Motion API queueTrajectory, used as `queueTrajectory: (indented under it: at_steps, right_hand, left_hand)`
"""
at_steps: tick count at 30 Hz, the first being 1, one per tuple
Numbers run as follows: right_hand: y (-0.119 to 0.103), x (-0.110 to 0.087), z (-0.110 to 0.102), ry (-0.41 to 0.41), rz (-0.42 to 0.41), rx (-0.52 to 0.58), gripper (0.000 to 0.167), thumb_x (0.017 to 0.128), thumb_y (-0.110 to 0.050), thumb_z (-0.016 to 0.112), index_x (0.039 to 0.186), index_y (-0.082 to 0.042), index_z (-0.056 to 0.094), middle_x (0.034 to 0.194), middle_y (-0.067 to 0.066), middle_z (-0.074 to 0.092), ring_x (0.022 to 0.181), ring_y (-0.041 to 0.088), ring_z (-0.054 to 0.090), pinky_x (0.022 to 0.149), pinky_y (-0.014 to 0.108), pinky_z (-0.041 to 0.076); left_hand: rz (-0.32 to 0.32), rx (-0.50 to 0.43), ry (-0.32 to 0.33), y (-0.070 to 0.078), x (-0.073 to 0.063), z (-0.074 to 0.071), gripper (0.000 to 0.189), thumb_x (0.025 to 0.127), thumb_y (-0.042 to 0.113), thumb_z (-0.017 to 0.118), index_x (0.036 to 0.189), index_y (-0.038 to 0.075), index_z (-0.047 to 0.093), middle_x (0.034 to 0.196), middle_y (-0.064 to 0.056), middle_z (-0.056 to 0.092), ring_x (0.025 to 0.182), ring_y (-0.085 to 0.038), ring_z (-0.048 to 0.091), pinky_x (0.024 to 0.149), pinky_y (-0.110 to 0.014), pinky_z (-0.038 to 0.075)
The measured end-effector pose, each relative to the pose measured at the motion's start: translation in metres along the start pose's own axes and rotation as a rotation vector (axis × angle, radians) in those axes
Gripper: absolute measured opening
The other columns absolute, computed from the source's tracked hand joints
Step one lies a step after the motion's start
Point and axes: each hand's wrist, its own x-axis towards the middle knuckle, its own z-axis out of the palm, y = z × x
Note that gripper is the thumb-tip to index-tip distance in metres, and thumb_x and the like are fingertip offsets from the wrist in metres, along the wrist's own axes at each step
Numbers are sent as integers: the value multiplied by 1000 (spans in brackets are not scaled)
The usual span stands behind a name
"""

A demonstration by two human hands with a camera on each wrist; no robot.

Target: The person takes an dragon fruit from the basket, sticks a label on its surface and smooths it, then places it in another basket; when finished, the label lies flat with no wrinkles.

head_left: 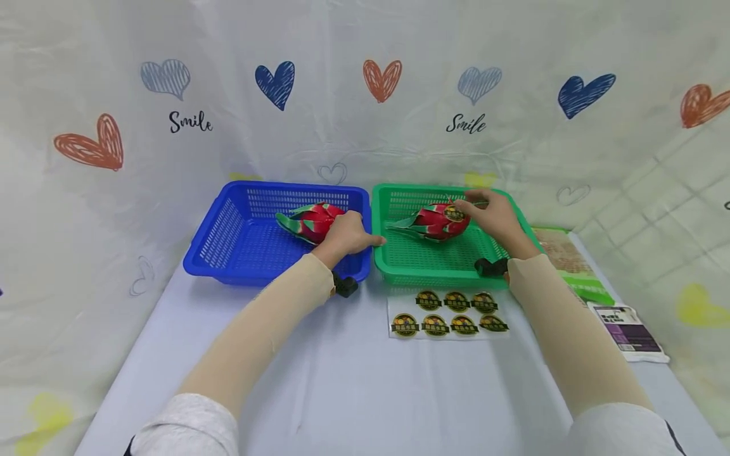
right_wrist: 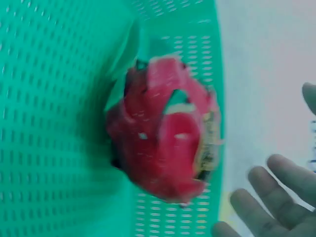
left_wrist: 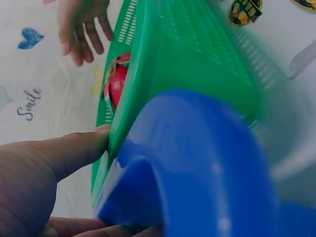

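Note:
My left hand is over the right side of the blue basket. Its thumb stretches straight out to the rim of the green basket; the other fingers are partly hidden behind the blue rim. A red dragon fruit with green tips lies in the blue basket, partly covered by this hand. Over the right part of the green basket, my right hand is spread with nothing in it. Beside its fingers lies another dragon fruit, bearing a round black-and-gold sticker.
In front of the green basket lies a clear sheet with several round stickers. Green-and-brown packaging and a purple-and-white packet lie at the right. A white curtain with printed hearts hangs behind the baskets.

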Motion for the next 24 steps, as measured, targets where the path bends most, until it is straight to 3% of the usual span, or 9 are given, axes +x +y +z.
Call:
queueTrajectory:
  at_steps: [8, 13, 15, 18, 24]
  right_hand:
    - [-13, -30, -5, 12, -55, -20, 76, 99, -64, 56, 153, -11, 48, 155, 18, 50, 139, 38, 50, 110, 61, 44]
    - [-23, -45, -2, 21, -102, -77, 66, 102, -57, 58, 146, -9, 55, 146, 19, 58, 133, 37, 55, 107, 60, 46]
    - [-24, -49, 0, 22, -131, -92, 62, 102, -54, 59, 144, -8, 57, 143, 19, 60, 130, 37, 57, 105, 60, 47]
    - [-28, -50, 8, 12, -176, -117, 57, 103, -51, 60, 140, -9, 61, 139, 18, 64, 124, 35, 61, 100, 57, 50]
    - [-45, -46, 25, -31, -254, -135, 50, 103, -43, 63, 138, -6, 63, 135, 20, 66, 120, 38, 64, 100, 58, 52]
  left_hand:
    - [11, -18, 2, -3, -5, 3, 62, 92, 49, 74, 128, 1, 61, 111, -14, 72, 97, -26, 70, 84, -38, 60]
    - [24, -38, 26, -7, -17, -3, 73, 93, 47, 73, 148, 2, 51, 138, -17, 67, 125, -31, 67, 106, -46, 56]
    - [51, -100, 51, -10, -26, -5, 74, 95, 44, 73, 152, 5, 47, 146, -15, 63, 132, -32, 63, 110, -48, 53]
    - [108, -249, 94, -22, -45, -9, 66, 96, 38, 74, 151, 10, 49, 146, -12, 63, 130, -29, 65, 109, -46, 54]
    - [173, -498, 190, -48, -94, -2, 41, 97, 28, 75, 133, 14, 63, 128, -4, 73, 114, -22, 72, 100, -38, 59]
